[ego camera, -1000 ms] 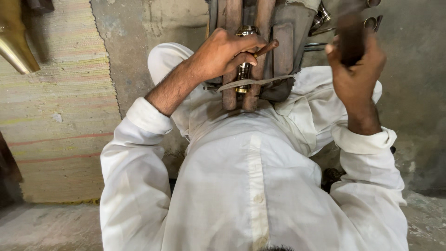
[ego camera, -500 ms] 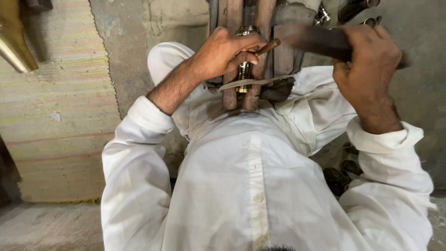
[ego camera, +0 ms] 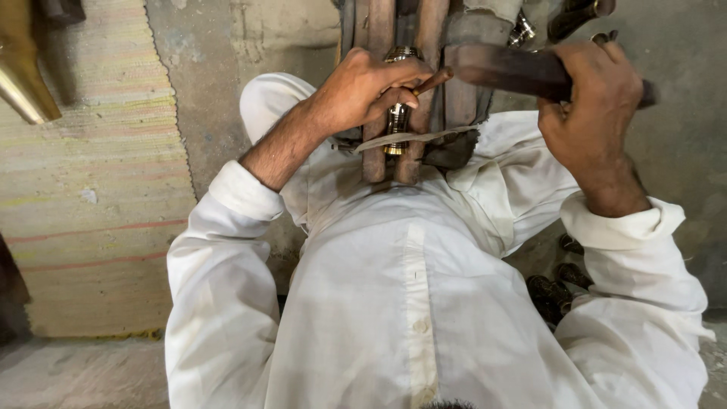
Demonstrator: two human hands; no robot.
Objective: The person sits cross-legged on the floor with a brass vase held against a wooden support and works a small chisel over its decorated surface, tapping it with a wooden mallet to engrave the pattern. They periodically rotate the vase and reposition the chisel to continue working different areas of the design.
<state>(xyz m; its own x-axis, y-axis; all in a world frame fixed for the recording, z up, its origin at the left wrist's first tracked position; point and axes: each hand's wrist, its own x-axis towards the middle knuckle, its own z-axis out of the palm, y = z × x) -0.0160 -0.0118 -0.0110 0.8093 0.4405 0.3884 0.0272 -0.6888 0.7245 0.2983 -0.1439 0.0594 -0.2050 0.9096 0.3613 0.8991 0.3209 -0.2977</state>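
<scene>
left hand point(ego camera: 363, 91) pinches a brass piece point(ego camera: 397, 113); right hand point(ego camera: 591, 113) grips a dark tool point(ego camera: 507, 70).

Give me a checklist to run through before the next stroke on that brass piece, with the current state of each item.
1. Left hand gripping the small brass piece: ok, fingers wrap over its top.
2. Brass piece seated between the wooden bars: ok, it sits upright between them.
3. Right hand closed on the dark tool handle: ok.
4. Tool tip meeting the brass piece: cannot tell, the left fingers cover the contact spot.
5. Left fingers clear of the tool tip: not ok, they lie right beside it.
6. White sleeves clear of the tool: ok.
</scene>
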